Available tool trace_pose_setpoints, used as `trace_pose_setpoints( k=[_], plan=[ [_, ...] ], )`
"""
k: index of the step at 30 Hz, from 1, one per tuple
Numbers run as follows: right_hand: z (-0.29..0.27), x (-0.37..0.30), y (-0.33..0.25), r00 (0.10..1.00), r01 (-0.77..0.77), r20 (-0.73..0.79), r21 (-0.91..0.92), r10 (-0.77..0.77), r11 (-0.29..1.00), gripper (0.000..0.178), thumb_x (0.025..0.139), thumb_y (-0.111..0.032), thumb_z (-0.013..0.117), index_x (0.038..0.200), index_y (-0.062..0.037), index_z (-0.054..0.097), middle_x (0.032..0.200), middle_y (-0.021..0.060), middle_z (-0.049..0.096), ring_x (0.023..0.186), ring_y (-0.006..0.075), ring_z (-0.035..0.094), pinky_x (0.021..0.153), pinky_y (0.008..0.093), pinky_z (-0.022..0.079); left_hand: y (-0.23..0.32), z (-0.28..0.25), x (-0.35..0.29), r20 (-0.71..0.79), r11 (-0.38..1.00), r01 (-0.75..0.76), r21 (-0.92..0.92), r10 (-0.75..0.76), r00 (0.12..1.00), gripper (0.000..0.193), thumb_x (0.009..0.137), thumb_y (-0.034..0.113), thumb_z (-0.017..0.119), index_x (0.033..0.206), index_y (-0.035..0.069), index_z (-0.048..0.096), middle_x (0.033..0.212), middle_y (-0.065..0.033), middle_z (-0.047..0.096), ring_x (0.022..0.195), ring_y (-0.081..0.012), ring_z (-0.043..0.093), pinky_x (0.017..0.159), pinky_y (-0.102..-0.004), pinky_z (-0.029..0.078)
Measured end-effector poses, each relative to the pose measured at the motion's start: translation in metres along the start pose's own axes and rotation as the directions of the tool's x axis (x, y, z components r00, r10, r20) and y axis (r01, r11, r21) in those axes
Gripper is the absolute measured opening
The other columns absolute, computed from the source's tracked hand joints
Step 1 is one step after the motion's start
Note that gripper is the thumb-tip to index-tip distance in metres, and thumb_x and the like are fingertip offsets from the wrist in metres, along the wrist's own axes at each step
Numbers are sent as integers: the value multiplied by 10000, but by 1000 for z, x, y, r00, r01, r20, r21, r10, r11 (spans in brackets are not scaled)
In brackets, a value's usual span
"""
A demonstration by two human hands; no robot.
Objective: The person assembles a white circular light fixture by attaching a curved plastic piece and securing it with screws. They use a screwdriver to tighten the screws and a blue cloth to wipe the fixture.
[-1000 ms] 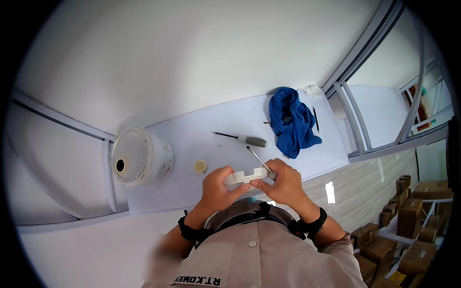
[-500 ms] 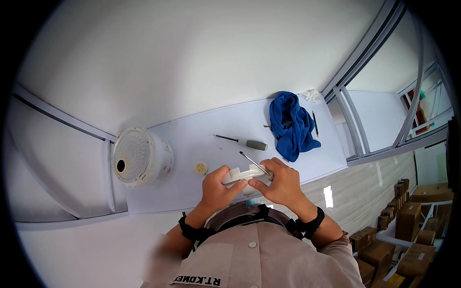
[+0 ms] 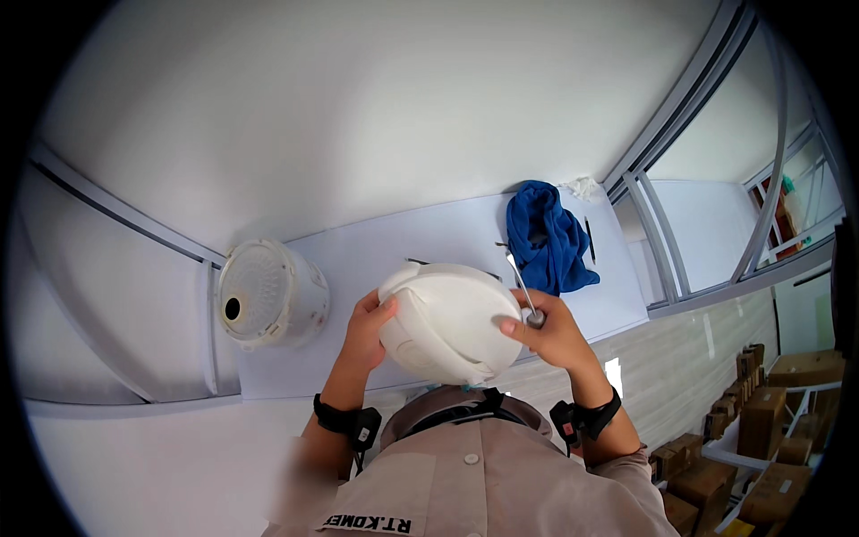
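Note:
A large white rounded plastic housing (image 3: 465,309), shaped like an appliance lid, is tilted up in front of me between both hands. My left hand (image 3: 365,329) grips its left rim, thumb on the outer face. My right hand (image 3: 546,331) holds its right side with the thumb pressed on the face. A screwdriver (image 3: 519,277) is also in the right hand, its metal shaft pointing up and away. Behind the housing, a second screwdriver (image 3: 417,261) lies on the table (image 3: 304,371), mostly hidden with only a bit of its shaft showing.
A white tub-shaped body (image 3: 268,291) with a dark round hole stands at the table's left. Toward the far right lie a blue cloth (image 3: 548,237), a dark pen-like stick (image 3: 590,240) and crumpled white paper (image 3: 583,187). Cardboard boxes (image 3: 707,474) sit on the right.
The white piece has turned in my hands from edge-on to showing its broad face, and my hands have spread apart. It now hides the small yellowish disc and most of the lying screwdriver.

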State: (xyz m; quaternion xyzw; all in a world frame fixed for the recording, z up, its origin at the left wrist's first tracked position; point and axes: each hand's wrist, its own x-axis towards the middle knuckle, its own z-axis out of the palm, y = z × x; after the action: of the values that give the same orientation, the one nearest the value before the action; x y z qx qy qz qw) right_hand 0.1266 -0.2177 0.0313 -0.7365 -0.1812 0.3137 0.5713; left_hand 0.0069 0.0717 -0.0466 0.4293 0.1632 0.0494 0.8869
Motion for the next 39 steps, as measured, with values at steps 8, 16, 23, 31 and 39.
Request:
trace_pose_setpoints(
  k=[8, 16, 23, 31, 39],
  plan=[
    [10, -17, 0, 952, 300, 97, -100, -291, 949, 360, 896, -244, 861, 1161, -21, 761, 923, 105, 769, 782, 156, 669, 748, 290, 535, -20, -28, 2, 108, 969, -232, 90, 222, 969, 560, 985, 376, 725, 1373, -7, 599, 1214, -66, 696, 1114, -176, 650, 1013, -344, 496],
    [4, -20, 2, 938, 345, 54, -212, -341, 914, 358, 879, -222, 858, 1175, -44, 762, 890, 135, 757, 710, 224, 679, 691, 317, 537, 9, -4, -11, 358, 845, -406, 349, 280, 891, 634, 811, 271, 928, 1300, 7, 622, 1134, -18, 670, 1034, -130, 613, 923, -303, 494],
    [-3, -22, -10, 890, 448, 66, -316, -452, 836, 377, 842, -238, 873, 1158, -63, 763, 905, 151, 764, 738, 321, 710, 693, 332, 534, 28, -7, -22, 379, 792, -314, 523, 114, 918, 529, 662, 185, 1019, 1089, 14, 756, 1008, -36, 753, 899, -134, 672, 815, -301, 533],
    [-18, -17, -24, 835, 537, 144, -422, -531, 730, 431, 771, -234, 914, 1118, -29, 762, 854, 133, 745, 721, 295, 676, 670, 365, 510, 52, 19, -29, 503, 645, -362, 673, -40, 863, 377, 687, 118, 967, 1003, 2, 798, 994, -104, 787, 836, -184, 726, 770, -288, 551],
    [-5, -2, -5, 645, 613, -238, -406, -726, 677, 619, 745, -235, 958, 1266, -43, 685, 1214, 150, 655, 683, 150, 564, 592, 268, 464, 36, 30, -35, 434, 626, -491, 605, 258, 863, 309, 727, 80, 927, 992, -10, 796, 943, -91, 772, 785, -150, 696, 693, -284, 522]
  ],
)
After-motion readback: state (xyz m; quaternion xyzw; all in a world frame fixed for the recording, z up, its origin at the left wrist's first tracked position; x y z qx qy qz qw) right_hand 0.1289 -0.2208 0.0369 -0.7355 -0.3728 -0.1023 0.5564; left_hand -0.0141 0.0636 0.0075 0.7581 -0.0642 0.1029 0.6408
